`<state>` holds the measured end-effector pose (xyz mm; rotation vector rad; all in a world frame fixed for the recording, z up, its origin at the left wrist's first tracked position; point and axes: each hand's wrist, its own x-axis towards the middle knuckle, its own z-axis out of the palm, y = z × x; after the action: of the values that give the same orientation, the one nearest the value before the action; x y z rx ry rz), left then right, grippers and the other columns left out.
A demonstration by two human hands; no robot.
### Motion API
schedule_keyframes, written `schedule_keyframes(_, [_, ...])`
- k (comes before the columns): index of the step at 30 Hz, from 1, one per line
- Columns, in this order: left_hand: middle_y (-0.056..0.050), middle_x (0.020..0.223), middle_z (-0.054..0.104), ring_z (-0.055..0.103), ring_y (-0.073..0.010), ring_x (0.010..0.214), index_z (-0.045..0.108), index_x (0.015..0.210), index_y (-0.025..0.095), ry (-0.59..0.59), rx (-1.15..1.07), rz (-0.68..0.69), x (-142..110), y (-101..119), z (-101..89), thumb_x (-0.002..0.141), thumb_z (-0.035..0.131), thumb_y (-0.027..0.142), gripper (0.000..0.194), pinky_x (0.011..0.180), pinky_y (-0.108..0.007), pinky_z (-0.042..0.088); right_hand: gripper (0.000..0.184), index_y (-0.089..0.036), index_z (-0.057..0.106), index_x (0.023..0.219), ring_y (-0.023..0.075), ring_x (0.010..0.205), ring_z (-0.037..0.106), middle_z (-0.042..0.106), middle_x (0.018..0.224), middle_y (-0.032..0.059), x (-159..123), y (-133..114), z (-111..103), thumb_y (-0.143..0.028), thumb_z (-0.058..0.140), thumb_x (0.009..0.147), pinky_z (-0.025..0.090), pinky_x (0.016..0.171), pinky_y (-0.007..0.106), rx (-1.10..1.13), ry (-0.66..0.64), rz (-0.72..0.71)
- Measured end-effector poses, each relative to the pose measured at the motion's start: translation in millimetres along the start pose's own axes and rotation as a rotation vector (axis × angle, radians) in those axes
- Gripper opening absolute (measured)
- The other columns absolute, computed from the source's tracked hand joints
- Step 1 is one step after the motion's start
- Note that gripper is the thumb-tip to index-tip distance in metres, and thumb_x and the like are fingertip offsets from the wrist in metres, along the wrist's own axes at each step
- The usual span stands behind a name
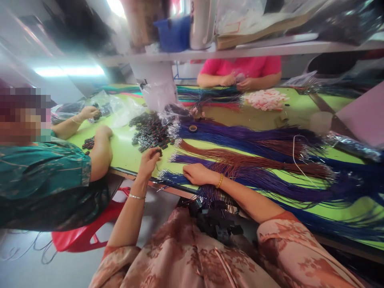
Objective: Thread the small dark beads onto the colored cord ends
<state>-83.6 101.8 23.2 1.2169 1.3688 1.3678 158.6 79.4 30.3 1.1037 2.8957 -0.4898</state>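
Observation:
My left hand (149, 162) is raised at the table's near edge, thumb and fingers pinched on a small black connector (160, 152). A thin dark wire seems to hang just below it. Just beyond is a heap of black connectors (151, 132), some showing red. My right hand (198, 174) is closed, knuckles up, over the end of a bundle of blue wires (172, 177) with bare metal tips. Its fingertips are turned under, so what they grip is hidden. More black connectors with wires (222, 232) lie in my lap.
Brown wires (216, 154) and purple wires (240, 130) stretch rightward, a tape roll (193, 128) among them. White-pink connectors (265, 99) are piled by a co-worker in pink (240, 70). Another co-worker's arm (102, 154) is at left, near a red stool (81, 236). A loaded shelf (270, 50) overhangs the table.

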Motion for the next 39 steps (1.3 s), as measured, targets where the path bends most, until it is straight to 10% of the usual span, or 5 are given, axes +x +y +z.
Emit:
schedule_keyframes(16, [-0.003,0.082,0.068,0.066,-0.0146,0.079,0.066,0.094,0.015,-0.083,-0.247,-0.209,-52.6,-17.7,30.2,0.063,0.078,0.028,0.036,0.084,-0.032,0.052,0.02,-0.017,0.061,0.093,0.0184,0.081,0.062,0.07,0.094,0.0098,0.2,0.1,-2.2,-0.026,0.043,0.094,0.031,0.064,0.027,0.035,0.018,0.038])
schedule_keyframes(39, [-0.003,0.087,0.069,0.066,-0.0158,0.086,0.065,0.097,0.017,0.054,-0.382,-0.066,-65.2,-2.4,31.0,0.067,0.078,0.032,0.036,0.091,-0.035,0.049,0.015,-0.016,0.062,0.072,0.0121,0.06,0.047,0.064,0.069,0.0025,4.2,2.2,-7.1,-0.027,0.052,0.077,0.024,0.055,0.025,0.205,0.005,0.122])
